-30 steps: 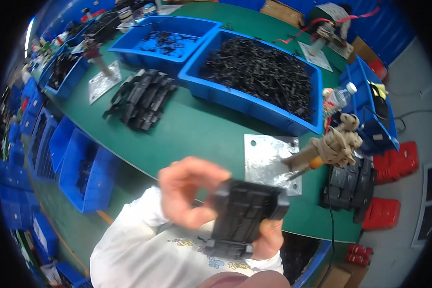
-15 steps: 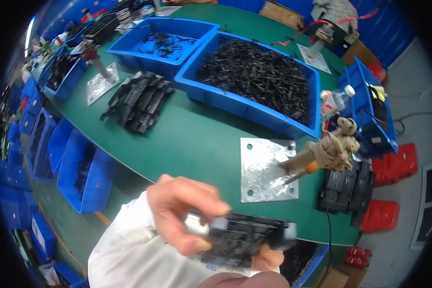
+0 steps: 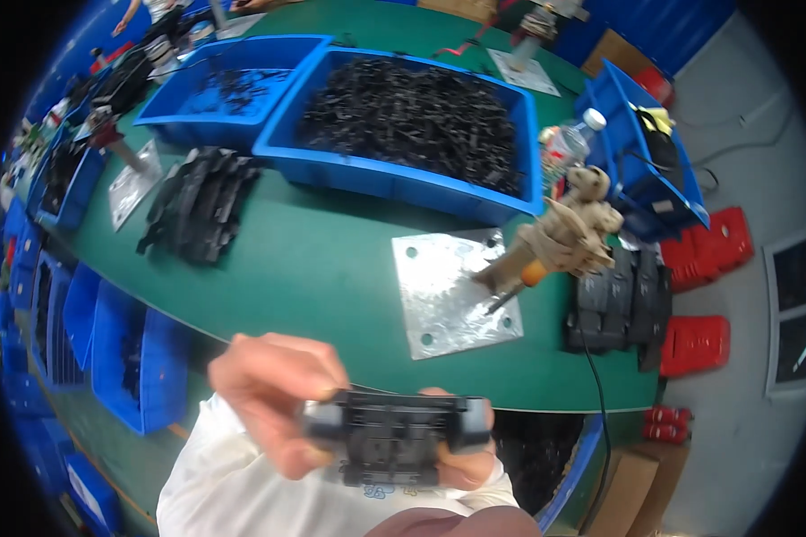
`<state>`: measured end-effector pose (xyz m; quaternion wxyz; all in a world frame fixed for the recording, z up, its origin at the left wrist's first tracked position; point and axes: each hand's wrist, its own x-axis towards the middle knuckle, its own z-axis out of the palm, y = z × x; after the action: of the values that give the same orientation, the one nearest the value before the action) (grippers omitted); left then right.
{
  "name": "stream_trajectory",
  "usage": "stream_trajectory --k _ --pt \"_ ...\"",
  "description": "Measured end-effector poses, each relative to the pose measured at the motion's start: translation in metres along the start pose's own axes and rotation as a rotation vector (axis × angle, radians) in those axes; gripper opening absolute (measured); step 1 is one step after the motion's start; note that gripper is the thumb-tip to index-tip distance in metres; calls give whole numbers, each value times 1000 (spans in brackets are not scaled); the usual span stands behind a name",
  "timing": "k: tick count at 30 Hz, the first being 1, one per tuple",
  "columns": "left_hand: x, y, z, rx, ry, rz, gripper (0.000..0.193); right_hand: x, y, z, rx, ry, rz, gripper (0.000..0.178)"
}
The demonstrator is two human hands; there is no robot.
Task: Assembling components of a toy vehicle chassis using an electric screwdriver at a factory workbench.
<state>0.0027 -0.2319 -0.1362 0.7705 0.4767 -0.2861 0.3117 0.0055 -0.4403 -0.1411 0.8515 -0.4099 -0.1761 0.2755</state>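
Currently, black plastic part held up near, by near edge of counter. Left hand grip pinches left end; right hand grip clasps right. Shallow fingertip hold could slip, dropping part. Ribbed face toward wearer; long axis seemingly left-right, foreshortened.

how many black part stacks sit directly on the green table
2: the left stack, in front of a blue bin; the right stack, near the right end of the table. Bins may hide more.
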Motion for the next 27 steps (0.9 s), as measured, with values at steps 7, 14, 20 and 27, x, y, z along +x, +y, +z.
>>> stream_trajectory --k 7,14,20,27 --pt "-8 8 1 53 3 -62 47 -13 18 -12 103 45 117 39" --pt "-8 13 14 91 -27 -94 45 -45 24 -28 257 274 350 44" --pt "-10 8 1 93 -31 -56 47 -24 25 -22 420 -6 183 51" --pt "-6 9 2 95 10 -76 46 -6 7 -3 210 12 157 33"
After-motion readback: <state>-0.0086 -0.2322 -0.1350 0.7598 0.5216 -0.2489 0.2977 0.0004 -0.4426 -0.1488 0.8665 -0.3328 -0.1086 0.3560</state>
